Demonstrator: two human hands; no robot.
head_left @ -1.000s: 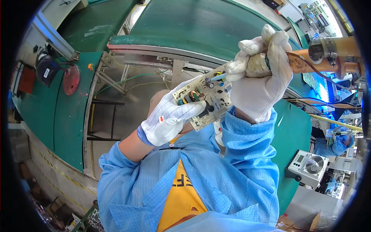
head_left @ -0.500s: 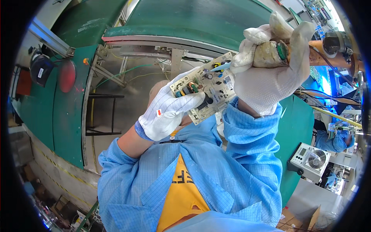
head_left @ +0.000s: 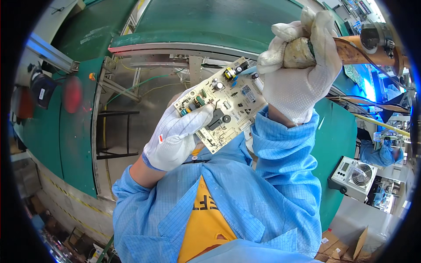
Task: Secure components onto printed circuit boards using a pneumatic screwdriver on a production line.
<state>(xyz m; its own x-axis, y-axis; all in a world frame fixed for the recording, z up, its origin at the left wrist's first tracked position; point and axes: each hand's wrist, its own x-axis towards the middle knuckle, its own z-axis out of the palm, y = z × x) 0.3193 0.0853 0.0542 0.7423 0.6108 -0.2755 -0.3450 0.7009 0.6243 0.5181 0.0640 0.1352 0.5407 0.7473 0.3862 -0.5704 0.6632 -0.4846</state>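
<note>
Two white-gloved hands work in front of the person's blue jacket. The left hand keeps its grip pinched on one cream printed circuit board, thumb pressed on the upper face and the other fingers mostly hidden underneath; one small red-arrow label marks that glove. The board is held tilted in the air, between the two hands. It carries one yellow-and-black transformer, one black rectangular block beside the left thumb, and at least two silver-topped capacitors.

The right hand has its grip curled around one stubby, stained tan handle. One pale-blue tapered tip pokes out left of its fingers toward the board's far edge; whether it touches a component is hard to tell from this angle.

To the right, one boxy white fan unit sits by the near part of one green desk, with one other person beyond. At left is one blurred red disc.
</note>
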